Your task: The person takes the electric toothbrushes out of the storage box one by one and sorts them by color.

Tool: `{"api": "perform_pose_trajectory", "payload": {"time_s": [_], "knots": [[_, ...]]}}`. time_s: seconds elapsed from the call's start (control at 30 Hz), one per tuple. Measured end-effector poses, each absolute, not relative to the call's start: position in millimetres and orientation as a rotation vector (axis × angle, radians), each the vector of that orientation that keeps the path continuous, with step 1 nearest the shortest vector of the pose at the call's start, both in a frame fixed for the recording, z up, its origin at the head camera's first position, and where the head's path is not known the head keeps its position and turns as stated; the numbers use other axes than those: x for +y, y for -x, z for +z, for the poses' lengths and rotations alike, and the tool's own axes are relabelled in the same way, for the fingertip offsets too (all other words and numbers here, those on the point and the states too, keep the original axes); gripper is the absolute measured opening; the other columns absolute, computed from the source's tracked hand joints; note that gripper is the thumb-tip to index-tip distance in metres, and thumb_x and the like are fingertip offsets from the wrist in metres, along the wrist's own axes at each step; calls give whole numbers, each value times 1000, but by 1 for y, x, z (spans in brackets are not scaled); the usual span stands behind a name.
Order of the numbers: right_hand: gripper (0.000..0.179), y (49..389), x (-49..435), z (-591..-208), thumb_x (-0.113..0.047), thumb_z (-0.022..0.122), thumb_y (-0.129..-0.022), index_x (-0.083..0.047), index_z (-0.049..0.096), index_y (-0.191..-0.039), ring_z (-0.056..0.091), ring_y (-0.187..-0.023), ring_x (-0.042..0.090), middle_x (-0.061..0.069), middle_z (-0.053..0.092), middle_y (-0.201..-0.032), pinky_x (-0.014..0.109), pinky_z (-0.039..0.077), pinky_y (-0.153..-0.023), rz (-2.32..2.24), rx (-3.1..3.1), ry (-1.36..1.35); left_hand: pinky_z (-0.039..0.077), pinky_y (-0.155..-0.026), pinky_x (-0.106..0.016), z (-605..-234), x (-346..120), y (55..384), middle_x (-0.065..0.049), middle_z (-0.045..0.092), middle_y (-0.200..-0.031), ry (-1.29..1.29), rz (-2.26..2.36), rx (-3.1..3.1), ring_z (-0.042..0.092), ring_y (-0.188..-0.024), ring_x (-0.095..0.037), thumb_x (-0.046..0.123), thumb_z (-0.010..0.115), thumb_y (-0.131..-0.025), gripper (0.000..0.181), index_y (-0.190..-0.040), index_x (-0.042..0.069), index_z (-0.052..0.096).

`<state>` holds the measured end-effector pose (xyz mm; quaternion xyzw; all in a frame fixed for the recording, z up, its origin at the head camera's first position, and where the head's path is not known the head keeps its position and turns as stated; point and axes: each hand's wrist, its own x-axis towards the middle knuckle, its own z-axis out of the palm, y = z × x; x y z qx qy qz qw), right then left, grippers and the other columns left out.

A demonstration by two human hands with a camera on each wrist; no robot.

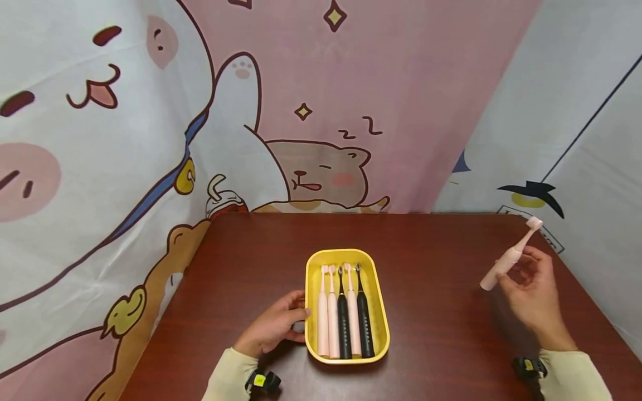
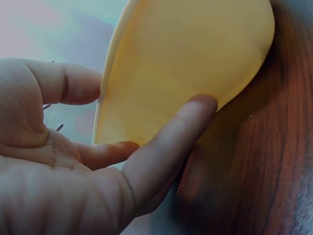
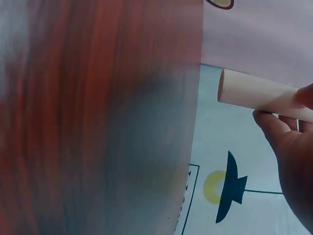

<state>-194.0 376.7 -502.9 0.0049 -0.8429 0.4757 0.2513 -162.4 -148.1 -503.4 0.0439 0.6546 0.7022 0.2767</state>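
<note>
A: what's the right hand (image 3: pixel 294 149) got?
B: pale cylinder (image 3: pixel 247 90), pinched, flat end poking out left of the grip.
A: and around it?
B: reddish-brown tabletop (image 3: pixel 73 117) further left, kinda blurry. printed backdrop (image 3: pixel 261 152) behind the grip, dark hat shape (image 3: pixel 231 188) below it.

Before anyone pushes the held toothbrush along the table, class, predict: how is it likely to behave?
The toothbrush is probably stiff, as it juts straight from the right hand without sagging. Its handle looks round, so it may roll on the table. That surface also seems smooth, so a loose grip might slip.
</note>
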Motion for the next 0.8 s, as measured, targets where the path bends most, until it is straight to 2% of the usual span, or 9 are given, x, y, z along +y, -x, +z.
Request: {"api": "perform_pose_trajectory", "payload": {"time_s": [0.23, 0.47, 0.6, 0.67, 0.8], "knots": [[81, 199, 385, -503, 11, 67, -95, -20, 29, -159, 51, -112, -11, -25, 45, -125, -1, 43, -86, 1266, -2319, 6, 64, -81, -47, -503, -149, 163, -29, 50, -145, -103, 1897, 1744, 64, -111, -28, 12, 54, -106, 59, -157, -6, 32], [79, 208, 396, -506, 2, 68, -98, -24, 28, -161, 46, -113, -13, -29, 41, -127, -1, 39, -85, 1225, -2371, 40, 64, -80, -44, -504, -148, 165, -30, 50, -146, -112, 1906, 1738, 63, -111, -28, 12, 54, -105, 60, -158, -5, 31], [78, 212, 400, -506, -2, 68, -99, -24, 27, -162, 43, -112, -14, -16, 45, -130, 0, 38, -88, 1167, -2405, 65, 64, -80, -44, -503, -147, 166, -29, 50, -146, -107, 1909, 1729, 64, -111, -27, 12, 54, -105, 60, -158, -5, 31], [78, 213, 401, -506, -2, 69, -100, -24, 27, -162, 42, -112, -15, -5, 47, -133, 0, 37, -90, 1150, -2415, 70, 64, -80, -44, -502, -147, 165, -29, 51, -146, -103, 1907, 1729, 64, -111, -27, 12, 54, -105, 60, -158, -5, 31], [76, 213, 401, -508, -5, 68, -101, -25, 27, -162, 41, -113, -15, -3, 47, -133, -1, 35, -92, 1138, -2435, 73, 64, -79, -44, -502, -147, 163, -30, 51, -145, -98, 1903, 1736, 65, -110, -27, 12, 55, -105, 61, -158, -5, 31]]}}
